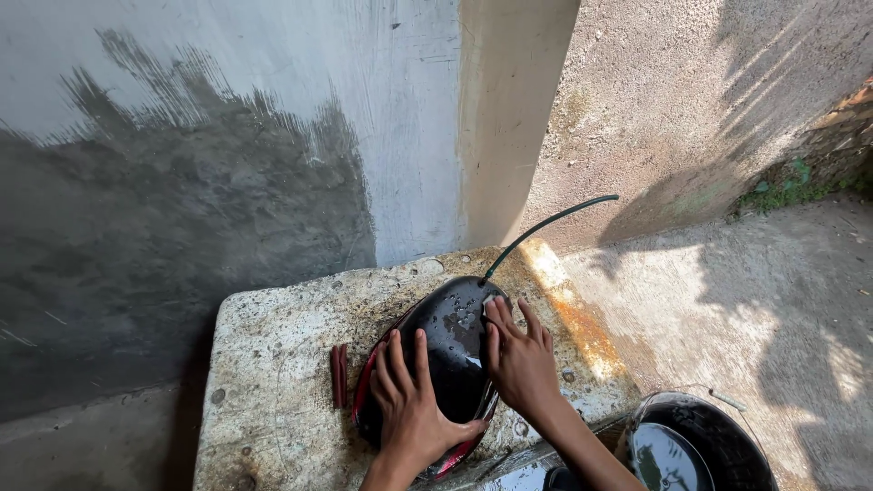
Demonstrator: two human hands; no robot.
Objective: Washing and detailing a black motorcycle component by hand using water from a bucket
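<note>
A wet, glossy black rounded shell with a red rim (450,332) lies on a stained concrete slab (273,364). My left hand (411,409) presses flat on its near left side, fingers spread and pointing away from me. Flat on its right side rests my right hand (520,359), fingertips near the top. A thin dark green hose (546,225) arcs up from the far edge of the shell toward the right. Water drops sit on the black surface.
Two short reddish sticks (338,375) lie on the slab left of the shell. A black bucket holding water (691,450) stands at the lower right. A grey, half-wet plastered wall (182,200) rises behind; sunlit concrete ground (773,300) spreads to the right.
</note>
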